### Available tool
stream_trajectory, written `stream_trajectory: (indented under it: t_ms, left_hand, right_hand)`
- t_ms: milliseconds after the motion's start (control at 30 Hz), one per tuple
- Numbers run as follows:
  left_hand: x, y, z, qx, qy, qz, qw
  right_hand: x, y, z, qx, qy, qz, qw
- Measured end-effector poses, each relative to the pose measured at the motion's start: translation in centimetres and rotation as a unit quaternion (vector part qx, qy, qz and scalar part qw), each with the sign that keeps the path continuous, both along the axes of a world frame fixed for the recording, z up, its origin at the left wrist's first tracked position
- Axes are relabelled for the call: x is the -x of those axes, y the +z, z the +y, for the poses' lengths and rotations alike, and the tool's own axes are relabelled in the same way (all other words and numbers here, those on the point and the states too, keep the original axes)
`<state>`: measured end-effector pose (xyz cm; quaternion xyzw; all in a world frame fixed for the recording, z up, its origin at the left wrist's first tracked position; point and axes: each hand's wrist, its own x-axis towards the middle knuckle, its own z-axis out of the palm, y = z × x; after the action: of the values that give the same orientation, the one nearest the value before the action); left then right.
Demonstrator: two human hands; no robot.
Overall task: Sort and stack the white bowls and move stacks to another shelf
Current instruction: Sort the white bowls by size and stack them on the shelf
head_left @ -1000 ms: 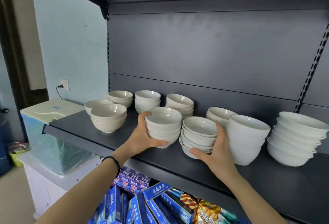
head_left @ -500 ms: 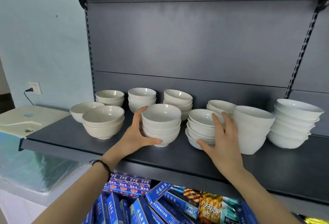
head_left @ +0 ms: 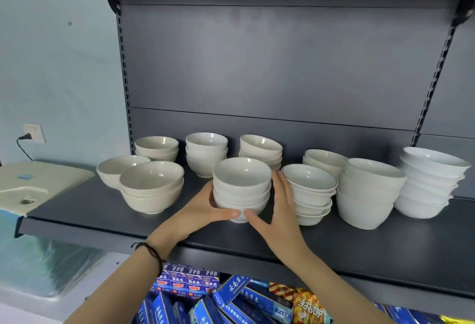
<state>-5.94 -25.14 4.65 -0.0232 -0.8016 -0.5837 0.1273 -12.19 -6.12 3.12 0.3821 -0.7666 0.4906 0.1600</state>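
Observation:
A small stack of white bowls (head_left: 241, 184) stands near the front of the dark grey shelf (head_left: 102, 210). My left hand (head_left: 203, 210) grips its left side and base, thumb under the front. My right hand (head_left: 277, 210) holds its right side, fingers up along the bowls and thumb at the base. Just right of my right hand is a leaning stack of shallower bowls (head_left: 311, 192). Beyond that stand a stack of large deep bowls (head_left: 367, 195) and a tilted stack of wide white bowls (head_left: 429, 182).
Cream bowl stacks (head_left: 151, 187) fill the shelf's left, with three more stacks (head_left: 205, 154) along the back panel. Blue boxes and snack packs (head_left: 231, 298) lie on the shelf below. A white appliance (head_left: 30, 182) stands at the left, under a wall socket (head_left: 33, 133).
My right hand left the shallower stack and moved left onto the right side of the small stack, which my left hand kept holding. The camera moved closer.

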Motion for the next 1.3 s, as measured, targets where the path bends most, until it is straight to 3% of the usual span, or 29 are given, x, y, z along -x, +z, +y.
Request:
stream_trajectory:
  t_ms: [167,267,533,933,1300]
  left_hand:
    - [0.1,-0.1,0.0,-0.013,0.012,0.0,1.0]
    - [-0.1,-0.2,0.1,-0.034,0.032,0.015,0.999]
    - [-2.4,1.0,0.4,-0.033,0.07,0.046,0.996]
    - [-6.8,11.1,-3.7,-0.021,0.086,0.084,0.993]
    - [-4.5,13.8,-8.6,0.001,0.082,0.078,0.994]
  right_hand:
    - [1.0,-0.1,-0.3,0.038,0.104,-0.14,0.984]
    - [1.1,0.5,-0.5,0.051,0.126,-0.175,0.975]
    - [0.2,1.6,-0.8,0.102,0.149,-0.191,0.965]
    - [-3.4,11.5,-5.4,0.126,0.162,-0.144,0.968]
    - [0.0,13.8,-10.9,0.135,0.139,-0.134,0.972]
